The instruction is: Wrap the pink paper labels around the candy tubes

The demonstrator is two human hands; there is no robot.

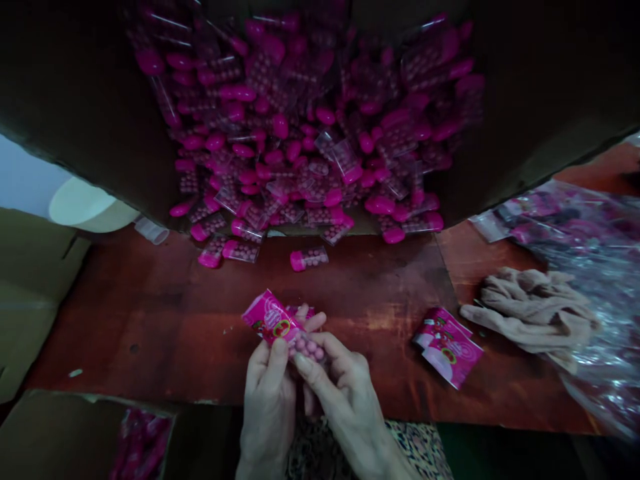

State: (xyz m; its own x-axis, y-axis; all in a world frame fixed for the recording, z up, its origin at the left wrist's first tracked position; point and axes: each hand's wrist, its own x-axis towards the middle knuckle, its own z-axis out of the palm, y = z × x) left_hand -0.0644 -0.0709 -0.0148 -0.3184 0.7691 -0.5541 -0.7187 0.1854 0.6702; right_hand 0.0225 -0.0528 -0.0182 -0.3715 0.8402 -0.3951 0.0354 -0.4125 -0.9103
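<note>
1. A pink printed wrapper [273,319] is pinched between the thumb and fingers of the left hand [270,393], above the near part of the red-brown table [160,320].
2. A clear bottle [309,348] of small pink balls is gripped by the thumb and curled fingers of the right hand [345,393]; its left end is met by the wrapper, but whether it is covered there cannot be told.
3. Beyond the hands, a heap of pink-capped bottles [300,150] is held in a large open cardboard box [525,127], with some spilled over its near edge.
4. One loose bottle [309,259] is seen lying on its side, just in front of the heap.
5. To the right, overlapping wrappers [450,353] are laid near a crumpled beige cloth [537,310], which is bordered by shiny clear plastic [605,300].
6. At the left, a pale bowl [93,205] and a clear cup [151,230] can be seen.
7. Pink items [143,443] are contained in a lower box [65,433].
</note>
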